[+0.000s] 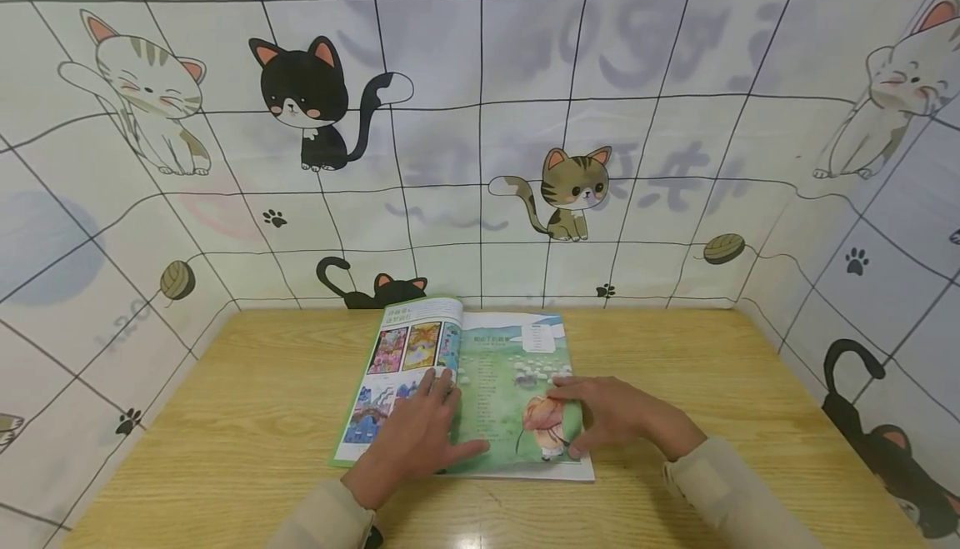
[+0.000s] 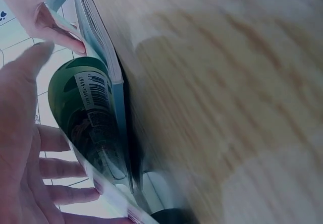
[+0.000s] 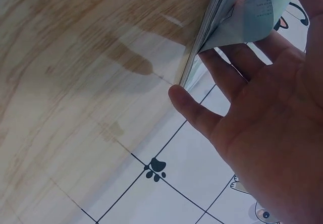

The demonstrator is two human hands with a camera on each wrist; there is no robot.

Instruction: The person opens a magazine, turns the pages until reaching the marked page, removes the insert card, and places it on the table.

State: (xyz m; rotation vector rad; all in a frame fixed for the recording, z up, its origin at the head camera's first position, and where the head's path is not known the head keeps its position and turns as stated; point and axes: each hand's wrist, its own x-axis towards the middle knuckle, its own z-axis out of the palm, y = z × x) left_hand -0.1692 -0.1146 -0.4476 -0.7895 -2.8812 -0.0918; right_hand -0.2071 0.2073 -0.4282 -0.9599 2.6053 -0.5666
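Note:
A magazine (image 1: 487, 349) lies spread on the wooden table, its right page (image 1: 495, 382) green with a painted figure and sheep. My left hand (image 1: 420, 428) rests on the left page near the fold, fingers stretched out and thumb reaching onto the right page. The left wrist view shows the page curving beneath its fingertips and a barcode (image 2: 94, 90) on the green underside. At the right edge, my right hand (image 1: 611, 411) holds the right page between thumb and fingers. That page (image 3: 252, 17) bows upward in the right wrist view.
The wooden table (image 1: 270, 391) stretches out on both sides of the magazine. Behind and beside it stands a white grid-patterned wall covering (image 1: 450, 141) printed with cats, paw prints and yarn balls.

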